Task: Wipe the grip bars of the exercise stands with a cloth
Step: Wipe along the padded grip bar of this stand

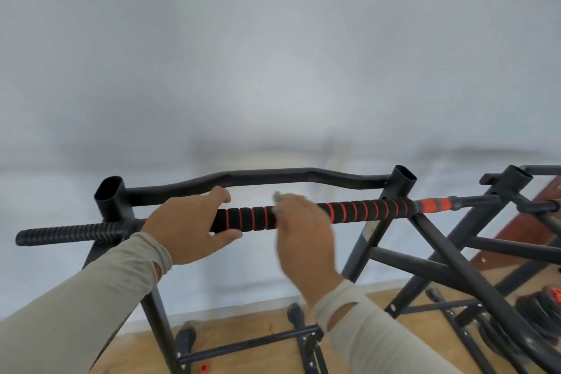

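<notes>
A long bar with a black foam grip ringed in orange [364, 211] lies across the top of a black exercise stand [112, 200]. My left hand [188, 228] is curled around the left part of the grip, thumb underneath. My right hand [303, 234] is blurred with motion and wraps the grip near its middle. A small pale grey cloth [277, 197] pokes out above the right fingers; most of it is hidden in the hand. The bar's bare threaded end [63, 234] sticks out to the left.
A curved black crossbar [267, 175] runs behind the grip. A second black stand [513, 188] is at the right, its braces crossing the first. Dark weight plates [537, 316] lie on the wooden floor. A white wall fills the background.
</notes>
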`<state>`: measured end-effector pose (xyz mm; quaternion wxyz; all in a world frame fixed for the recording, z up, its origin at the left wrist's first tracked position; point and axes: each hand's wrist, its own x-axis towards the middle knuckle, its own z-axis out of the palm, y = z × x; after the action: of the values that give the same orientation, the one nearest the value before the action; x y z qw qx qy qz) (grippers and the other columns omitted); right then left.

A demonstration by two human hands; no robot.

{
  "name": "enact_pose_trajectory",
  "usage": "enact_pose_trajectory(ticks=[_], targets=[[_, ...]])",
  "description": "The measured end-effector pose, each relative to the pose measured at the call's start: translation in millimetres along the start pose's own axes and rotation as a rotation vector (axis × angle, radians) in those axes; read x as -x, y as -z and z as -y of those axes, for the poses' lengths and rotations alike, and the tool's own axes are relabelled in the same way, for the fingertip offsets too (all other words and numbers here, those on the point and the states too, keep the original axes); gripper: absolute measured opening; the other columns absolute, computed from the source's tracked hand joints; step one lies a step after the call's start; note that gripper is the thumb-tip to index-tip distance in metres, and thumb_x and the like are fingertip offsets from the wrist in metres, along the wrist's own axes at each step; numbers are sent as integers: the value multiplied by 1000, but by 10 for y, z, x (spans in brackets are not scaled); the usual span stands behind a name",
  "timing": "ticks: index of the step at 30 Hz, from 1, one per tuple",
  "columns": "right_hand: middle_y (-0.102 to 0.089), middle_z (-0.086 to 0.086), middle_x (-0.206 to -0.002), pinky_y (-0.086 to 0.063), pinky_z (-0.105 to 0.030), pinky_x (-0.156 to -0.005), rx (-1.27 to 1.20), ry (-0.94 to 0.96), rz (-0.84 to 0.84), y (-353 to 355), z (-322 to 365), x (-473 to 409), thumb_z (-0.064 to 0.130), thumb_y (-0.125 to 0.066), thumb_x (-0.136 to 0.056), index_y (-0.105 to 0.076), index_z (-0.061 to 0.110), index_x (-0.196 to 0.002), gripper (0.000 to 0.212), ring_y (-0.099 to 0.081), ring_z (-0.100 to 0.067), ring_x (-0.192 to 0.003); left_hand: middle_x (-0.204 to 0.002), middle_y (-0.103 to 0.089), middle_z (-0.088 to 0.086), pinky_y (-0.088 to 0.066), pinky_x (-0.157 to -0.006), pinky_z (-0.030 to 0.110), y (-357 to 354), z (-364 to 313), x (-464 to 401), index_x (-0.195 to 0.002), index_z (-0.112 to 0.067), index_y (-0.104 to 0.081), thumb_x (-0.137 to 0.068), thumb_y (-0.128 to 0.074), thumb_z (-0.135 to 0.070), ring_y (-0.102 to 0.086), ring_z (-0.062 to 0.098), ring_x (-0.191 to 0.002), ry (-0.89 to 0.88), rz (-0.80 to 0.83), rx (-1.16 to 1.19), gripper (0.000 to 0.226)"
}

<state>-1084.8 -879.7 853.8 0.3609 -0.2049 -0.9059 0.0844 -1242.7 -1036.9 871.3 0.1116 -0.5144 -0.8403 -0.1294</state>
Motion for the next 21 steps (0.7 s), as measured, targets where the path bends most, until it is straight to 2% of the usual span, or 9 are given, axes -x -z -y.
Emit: enact_pose_trajectory(ticks=[3, 6, 9, 11, 14, 15, 17, 19, 21], targets=[[-75, 0, -117, -44, -38, -109, -65, 193, 64, -280, 442, 56, 17, -47, -98, -71, 16, -102, 24, -64, -20, -117, -67, -48, -21, -48, -59, 27, 28, -30, -82, -114, -31, -34, -76, -63, -69, -55, 9, -60, 14, 83, -39, 61], [-74, 0, -120, -47, -39, -109, -65, 299, 68, -219, 390, 45, 15, -50, -97, -71, 16, -109, 25, -62, -20, -121, -65, -52, -17, -48, -56, 27, 18, -33, -129, -112, -32, -32, -83, -61, -57, -58, 9, -57, 72, 129, -62, 48], [-72, 2, -122, -47, -38, -105, -13, 313, 53, 0, -19, -22, 5, -62, -87, -70, 16, -115, 32, -64, -19, -113, -66, -58, -11, -50, -55, 26, 49, -19, -147, -99, -34, -32, -84, -62, -53, -60, 9, -56, 115, 200, -33, 38], [-73, 5, -116, -51, -36, -99, 124, 213, 111, 203, -336, -64, 3, -75, -77, -69, 18, -121, 46, -65, -19, -105, -66, -60, -8, -40, -52, 20, 91, -30, -147, -89, -32, -36, -84, -62, -52, -58, 8, -56, 105, 240, -19, 34], [-68, 13, -96, -50, -30, -88, 428, -29, 264, 575, -906, -125, 11, -81, -75, -64, 27, -130, 60, -62, -15, -97, -66, -60, -8, -36, -53, 20, 130, -24, -151, -83, -31, -39, -81, -63, -51, -56, 8, -58, 79, 270, -14, 32], [-64, 14, -86, -50, -29, -82, 487, -107, 282, 711, -1087, -137, 9, -79, -75, -64, 29, -126, 56, -61, -15, -92, -66, -60, -8, -37, -54, 20, 135, -15, -157, -82, -31, -40, -80, -64, -52, -56, 8, -58, 69, 282, -12, 31], [-54, 15, -74, -50, -28, -71, 553, -238, 289, 931, -1358, -158, 9, -71, -80, -63, 29, -108, 35, -59, -14, -83, -65, -60, -8, -39, -55, 20, 136, 12, -175, -81, -32, -44, -77, -64, -55, -57, 7, -59, 49, 289, 0, 31], [-53, 10, -75, -51, -30, -70, 544, -326, 272, 1027, -1464, -173, 11, -65, -89, -61, 23, -97, 15, -57, -16, -78, -70, -60, -11, -43, -61, 20, 124, 42, -181, -82, -34, -50, -76, -65, -62, -57, 4, -65, 19, 265, 25, 32], [-59, 4, -79, -55, -34, -73, 472, -396, 227, 989, -1475, -169, 10, -59, -95, -62, 20, -98, 10, -58, -18, -78, -82, -54, -16, -47, -70, 22, 68, 74, -154, -87, -38, -58, -76, -62, -69, -54, 1, -74, -29, 196, 22, 34]])
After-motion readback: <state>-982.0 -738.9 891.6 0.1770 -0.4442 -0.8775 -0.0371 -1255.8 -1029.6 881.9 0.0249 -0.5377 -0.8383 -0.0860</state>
